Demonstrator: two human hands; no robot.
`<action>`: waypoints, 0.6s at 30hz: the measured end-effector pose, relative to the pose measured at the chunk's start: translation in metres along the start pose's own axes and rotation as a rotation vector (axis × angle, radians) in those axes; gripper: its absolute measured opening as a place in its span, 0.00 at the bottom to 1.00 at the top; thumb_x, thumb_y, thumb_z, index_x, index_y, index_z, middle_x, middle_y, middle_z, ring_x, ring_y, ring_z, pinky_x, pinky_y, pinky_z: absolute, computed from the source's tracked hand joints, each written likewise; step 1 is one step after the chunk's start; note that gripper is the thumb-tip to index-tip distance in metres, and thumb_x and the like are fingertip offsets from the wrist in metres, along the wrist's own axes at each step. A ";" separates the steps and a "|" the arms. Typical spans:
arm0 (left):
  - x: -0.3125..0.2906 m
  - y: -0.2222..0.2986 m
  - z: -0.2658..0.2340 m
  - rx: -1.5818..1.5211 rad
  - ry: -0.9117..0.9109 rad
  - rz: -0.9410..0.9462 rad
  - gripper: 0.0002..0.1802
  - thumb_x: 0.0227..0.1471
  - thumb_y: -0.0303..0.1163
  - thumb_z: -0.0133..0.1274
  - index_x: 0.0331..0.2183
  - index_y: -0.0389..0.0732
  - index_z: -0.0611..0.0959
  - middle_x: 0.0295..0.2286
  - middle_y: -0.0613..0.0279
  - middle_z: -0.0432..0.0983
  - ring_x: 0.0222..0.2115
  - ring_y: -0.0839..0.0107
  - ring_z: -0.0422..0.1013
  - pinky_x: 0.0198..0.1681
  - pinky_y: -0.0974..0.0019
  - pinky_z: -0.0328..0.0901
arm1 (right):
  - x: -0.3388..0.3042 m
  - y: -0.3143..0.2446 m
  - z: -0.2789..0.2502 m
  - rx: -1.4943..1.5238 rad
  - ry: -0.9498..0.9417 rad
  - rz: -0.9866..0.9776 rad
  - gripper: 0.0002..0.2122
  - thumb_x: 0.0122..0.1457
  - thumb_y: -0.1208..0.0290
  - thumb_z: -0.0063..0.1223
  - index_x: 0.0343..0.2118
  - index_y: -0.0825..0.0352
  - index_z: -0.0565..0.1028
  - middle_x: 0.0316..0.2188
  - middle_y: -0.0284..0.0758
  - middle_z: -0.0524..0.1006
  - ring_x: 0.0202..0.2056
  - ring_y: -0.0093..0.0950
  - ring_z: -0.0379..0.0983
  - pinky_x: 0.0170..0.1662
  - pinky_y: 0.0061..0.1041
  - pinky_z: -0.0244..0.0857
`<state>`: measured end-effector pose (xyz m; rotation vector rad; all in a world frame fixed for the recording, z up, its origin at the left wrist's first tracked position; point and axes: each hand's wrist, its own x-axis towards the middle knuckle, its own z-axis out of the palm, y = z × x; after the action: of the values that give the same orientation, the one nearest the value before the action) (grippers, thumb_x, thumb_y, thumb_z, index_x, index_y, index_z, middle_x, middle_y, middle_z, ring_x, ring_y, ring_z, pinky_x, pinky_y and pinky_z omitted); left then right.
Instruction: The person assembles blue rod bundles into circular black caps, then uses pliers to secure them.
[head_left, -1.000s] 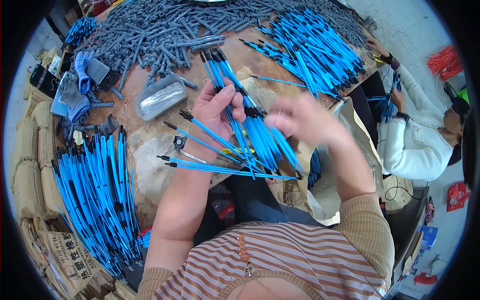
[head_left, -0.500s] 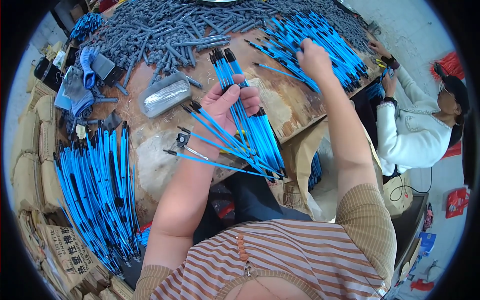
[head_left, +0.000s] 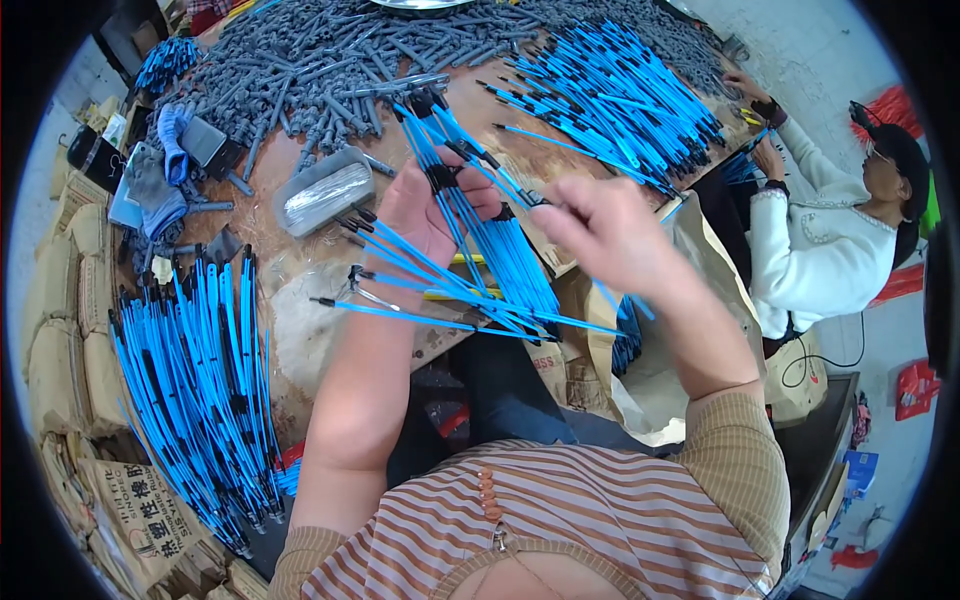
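My left hand (head_left: 428, 212) is closed around a bundle of slim blue sticks with black ends (head_left: 515, 265). Their upper tips stand out above its fingers, and several looser sticks fan out across my left wrist. My right hand (head_left: 610, 228), slightly smeared by motion, is closed just right of the bundle. Its thumb and fingers grip a blue stick (head_left: 515, 185) that slants up toward the bundle's top; blue lengths also show below this hand. Beyond it, a large pile of the same blue sticks (head_left: 610, 95) lies on the table.
Grey plastic parts (head_left: 290, 70) heap along the table's far side. A clear-wrapped grey block (head_left: 325, 192) lies left of my hands. More blue sticks (head_left: 200, 380) stand at the left. An open paper sack (head_left: 690, 350) is at the right, where a co-worker (head_left: 830, 230) handles blue sticks.
My right hand has come back from the far blue pile to beside the bundle, now with a blue stick in it. The left hand, still holding the bundle, has shifted slightly left.
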<state>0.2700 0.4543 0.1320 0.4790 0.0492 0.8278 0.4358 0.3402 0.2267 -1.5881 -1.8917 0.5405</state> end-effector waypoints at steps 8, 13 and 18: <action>0.007 0.002 -0.015 -0.172 -0.226 -0.038 0.10 0.47 0.27 0.48 0.35 0.40 0.74 0.27 0.52 0.75 0.28 0.60 0.74 0.34 0.56 0.70 | 0.015 0.015 0.022 -0.039 -0.142 0.011 0.09 0.53 0.67 0.51 0.27 0.69 0.73 0.16 0.36 0.70 0.20 0.26 0.67 0.24 0.25 0.62; 0.006 0.008 -0.005 0.007 -0.063 -0.051 0.12 0.46 0.24 0.47 0.37 0.40 0.74 0.27 0.54 0.75 0.27 0.62 0.73 0.34 0.56 0.70 | 0.095 0.144 -0.014 -0.568 0.412 0.130 0.11 0.54 0.62 0.50 0.34 0.65 0.74 0.26 0.38 0.76 0.29 0.39 0.72 0.33 0.33 0.65; 0.008 0.008 -0.003 0.118 -0.031 -0.011 0.12 0.49 0.23 0.45 0.39 0.39 0.74 0.29 0.54 0.75 0.28 0.63 0.73 0.34 0.57 0.70 | 0.110 0.217 -0.031 -1.132 0.441 0.120 0.12 0.52 0.62 0.53 0.34 0.65 0.74 0.29 0.41 0.77 0.31 0.41 0.73 0.34 0.35 0.65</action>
<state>0.2692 0.4655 0.1340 0.6022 0.0724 0.8089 0.6040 0.4884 0.1280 -2.2129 -1.8006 -0.9625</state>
